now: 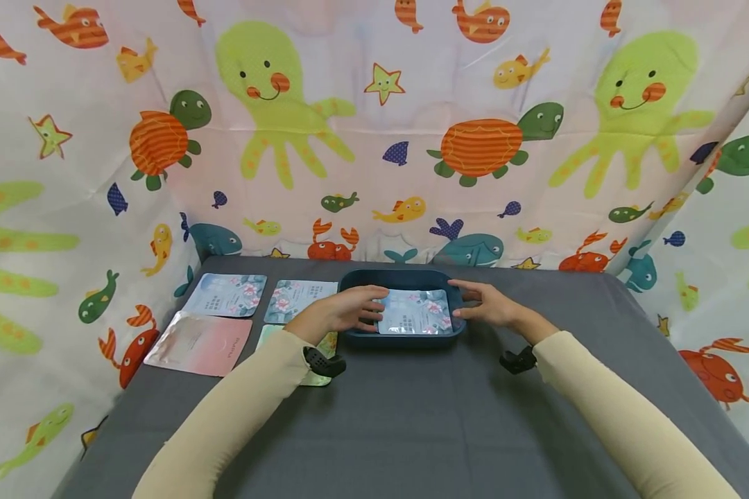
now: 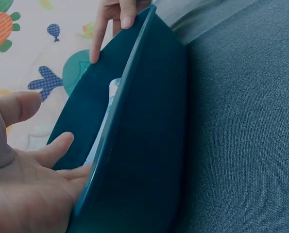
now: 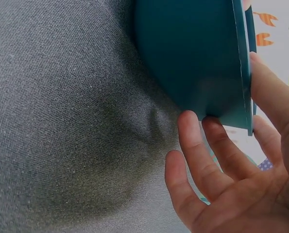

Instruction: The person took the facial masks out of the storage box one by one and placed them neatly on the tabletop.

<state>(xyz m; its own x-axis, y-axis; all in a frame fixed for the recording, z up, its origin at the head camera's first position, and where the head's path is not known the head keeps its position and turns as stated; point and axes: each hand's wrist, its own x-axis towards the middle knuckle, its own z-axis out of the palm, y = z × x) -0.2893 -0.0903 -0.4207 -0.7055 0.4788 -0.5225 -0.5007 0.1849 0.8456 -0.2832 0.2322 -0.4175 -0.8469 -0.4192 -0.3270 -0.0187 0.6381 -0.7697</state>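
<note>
A dark teal plastic bin [image 1: 406, 341] sits at the back middle of the table. Inside it lies a light-blue flowered sheet-mask packet [image 1: 415, 313]. My left hand [image 1: 357, 308] reaches over the bin's left end; its fingers are loosely spread inside, by the packet's left edge, and the thumb is raised. The packet shows as a pale sliver behind the bin wall in the left wrist view. My right hand [image 1: 483, 305] holds the bin's right end, thumb over the rim and fingers [image 3: 190, 128] against the outer wall.
Left of the bin lie two more blue flowered packets [image 1: 226, 294], a pink packet [image 1: 200, 343] and a green packet [image 1: 317, 378] partly hidden by my left forearm. Grey cloth [image 1: 412, 430] covers the table. A sea-animal curtain [image 1: 381, 229] hangs behind it.
</note>
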